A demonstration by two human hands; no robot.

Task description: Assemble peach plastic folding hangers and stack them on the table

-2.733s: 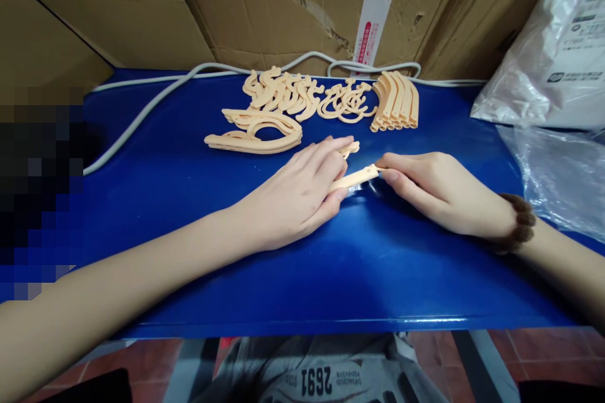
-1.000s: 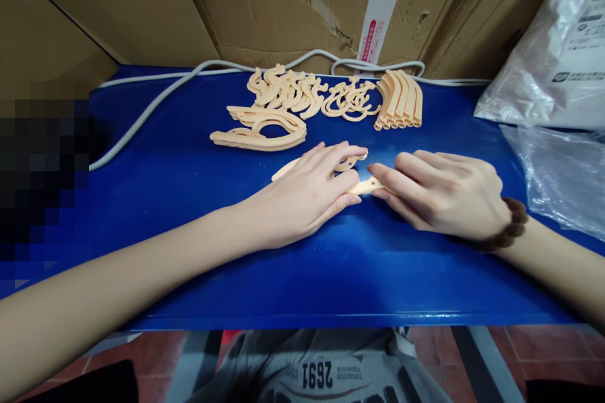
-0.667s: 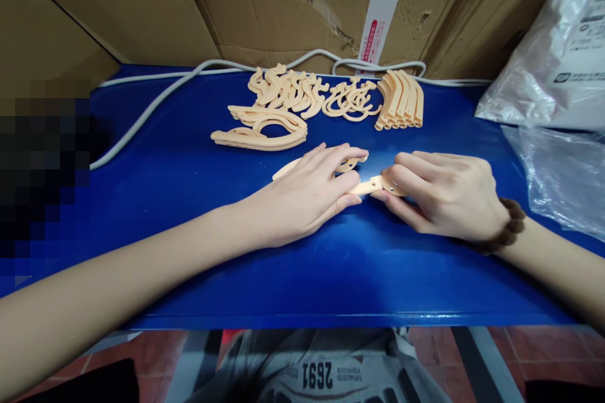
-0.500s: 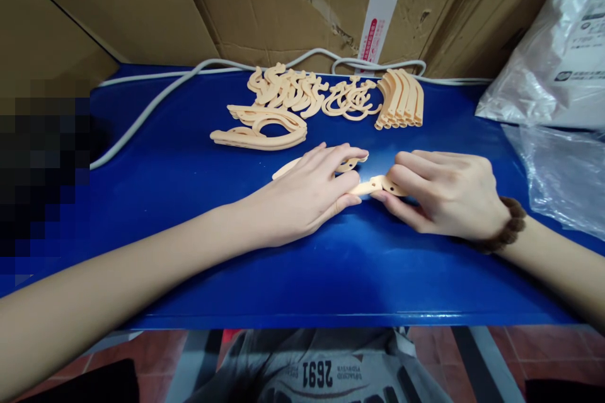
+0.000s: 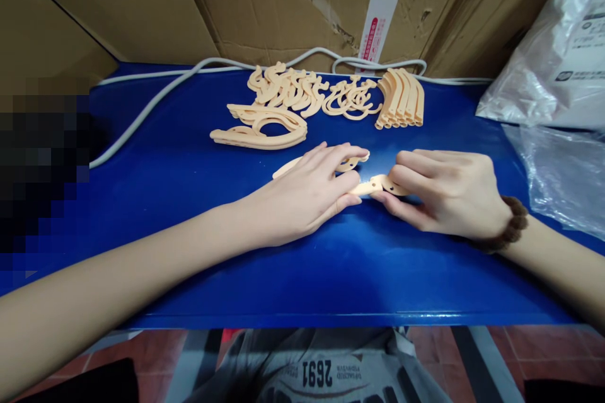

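My left hand (image 5: pixel 307 195) lies palm down over the blue table, its thumb and forefinger closed on a beige plastic hanger arm (image 5: pixel 365 189). Most of that arm is hidden under the palm. Beneath the same hand another beige piece (image 5: pixel 284 168) pokes out on its far side, with a holed end near the fingertips. Thumb and bent fingers of my right hand (image 5: pixel 444 192) pinch a second hanger arm (image 5: pixel 391 187) with a dark hole in it. The ends of the two arms meet between my hands; whether they are joined I cannot tell.
Behind my hands are stacked folded hangers (image 5: pixel 265 138), a pile of curved pieces (image 5: pixel 288 88), loose hooks (image 5: pixel 350 101) and a row of hollow arms (image 5: pixel 401 101). A white cable (image 5: pixel 161 101) runs along cardboard boxes (image 5: pixel 283 6). Plastic bags (image 5: pixel 539 69) lie at right.
Hardly anything differs. My right hand has shifted very slightly, and both hands keep the same grip on the hanger arms.
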